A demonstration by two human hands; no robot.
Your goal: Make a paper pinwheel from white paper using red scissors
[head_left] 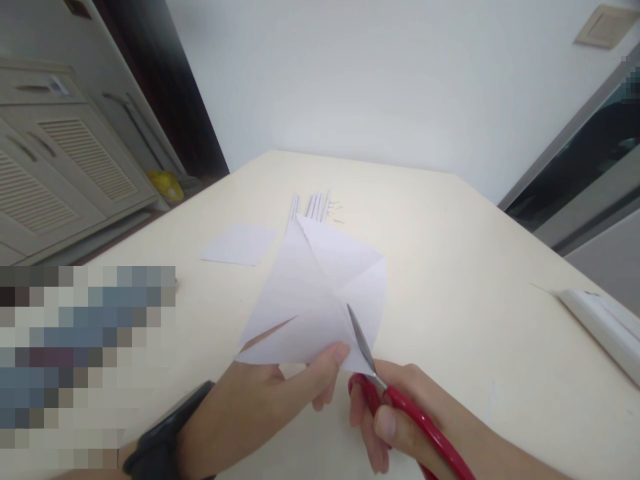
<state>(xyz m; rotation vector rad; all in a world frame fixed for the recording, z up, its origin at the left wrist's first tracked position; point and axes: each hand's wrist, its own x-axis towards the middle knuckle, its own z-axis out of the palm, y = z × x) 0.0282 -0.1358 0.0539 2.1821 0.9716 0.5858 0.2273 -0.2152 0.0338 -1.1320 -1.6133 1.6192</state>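
One creased white sheet (320, 287) is held above the near edge of the table (460, 267). The left hand (280, 393) pinches the sheet's lower edge between thumb and fingers. The right hand (400, 427) is closed through the handles of one pair of red scissors (373, 373), whose blades enter the sheet from its near corner. One smaller sheet (240, 245) lies flat toward the left edge. Toward the far corner is a bundle of white sticks (313, 205), too close-packed to count.

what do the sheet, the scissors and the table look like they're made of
Sheet: thin white paper, matt; it holds sharp creases and a clean slit.
Scissors: grey blades look like metal, with a dull shine; red loop handles look like glossy plastic, perhaps a coating.
Table: smooth cream top, probably laminate or painted board; no grain shows.
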